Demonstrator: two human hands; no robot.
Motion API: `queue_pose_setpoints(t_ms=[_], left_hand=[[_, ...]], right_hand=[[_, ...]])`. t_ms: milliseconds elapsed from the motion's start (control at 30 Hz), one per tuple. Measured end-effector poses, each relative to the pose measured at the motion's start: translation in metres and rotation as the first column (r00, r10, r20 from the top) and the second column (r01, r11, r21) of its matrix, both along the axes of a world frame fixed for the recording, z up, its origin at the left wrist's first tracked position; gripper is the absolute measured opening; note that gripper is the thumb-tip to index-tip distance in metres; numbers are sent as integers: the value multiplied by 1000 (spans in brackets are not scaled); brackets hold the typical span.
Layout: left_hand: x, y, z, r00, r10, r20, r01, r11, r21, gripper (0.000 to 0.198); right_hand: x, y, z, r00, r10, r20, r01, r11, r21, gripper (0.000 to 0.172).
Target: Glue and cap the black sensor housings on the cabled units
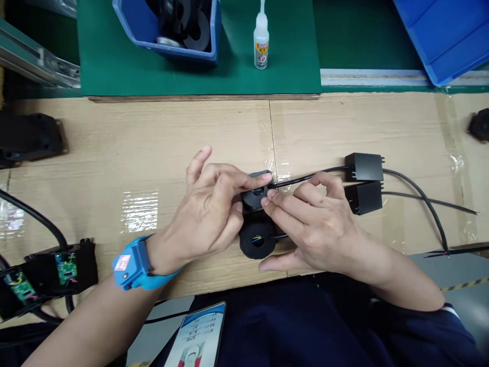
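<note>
A round black disc (253, 200) with a centre hole lies low over the cardboard, thin coloured wires showing in the hole. My left hand (208, 209) holds it, index finger across the top and thumb at its left side. Two fingertips of my right hand (315, 219) press its right edge, where a black cable (296, 180) enters; the right thumb stretches out below. Just nearer to me lies a second black disc (256, 250), also with wires in its hole and a cable running under my right hand. The cables lead towards two black boxes (364, 167) at the right.
Black housings with green circuit boards (66, 268) stand at the left. Behind, a green mat (237, 81) carries a blue bin (153, 47) of black round parts and a small glue-like bottle (261, 46). Another blue bin (446, 38) sits at the back right.
</note>
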State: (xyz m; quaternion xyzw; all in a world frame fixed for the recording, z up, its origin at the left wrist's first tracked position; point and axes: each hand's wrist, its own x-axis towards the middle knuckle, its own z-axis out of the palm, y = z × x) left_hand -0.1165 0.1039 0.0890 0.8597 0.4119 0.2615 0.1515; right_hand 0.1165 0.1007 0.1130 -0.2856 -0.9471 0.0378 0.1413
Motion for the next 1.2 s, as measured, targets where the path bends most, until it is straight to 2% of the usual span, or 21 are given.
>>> queue_pose_setpoints(t_ms=[133, 233, 333, 433, 500, 633, 833, 1000, 1200], left_hand=[[0, -1, 5, 999, -41, -29, 40, 999, -19, 41], [-4, -11, 2, 997, -62, -37, 63, 998, 19, 25], [-12, -27, -6, 996, -80, -44, 86, 985, 152, 8], [-18, -43, -12, 982, -166, -86, 186, 924, 334, 8], [-19, -48, -13, 967, -205, -150, 248, 889, 384, 15], [-15, -53, -16, 948, -215, -233, 287, 895, 342, 25], [-10, -63, -29, 971, -146, -188, 196, 938, 287, 36], [-6, -59, -32, 969, -155, -192, 212, 920, 328, 32], [-3, -59, -29, 978, -135, -159, 180, 929, 324, 33]], right_hand=[[2, 0, 0, 1000, 15, 20, -15, 1000, -8, 65], [3, 0, -2, 1000, 15, 28, -14, 1000, -27, 60], [3, 0, -4, 1000, 12, 25, -12, 1000, -16, 56], [3, 1, -7, 1000, 11, 7, -11, 1000, 10, 52], [3, 1, -8, 1000, 5, 1, -5, 1000, 16, 49], [2, 1, -11, 1000, 4, -11, -4, 1000, 24, 46], [2, -1, -11, 999, -1, -39, 2, 1000, 24, 44], [2, -3, -5, 1000, -14, 0, 14, 998, -58, 52], [0, -6, -10, 997, -33, -77, 30, 999, -37, 63]])
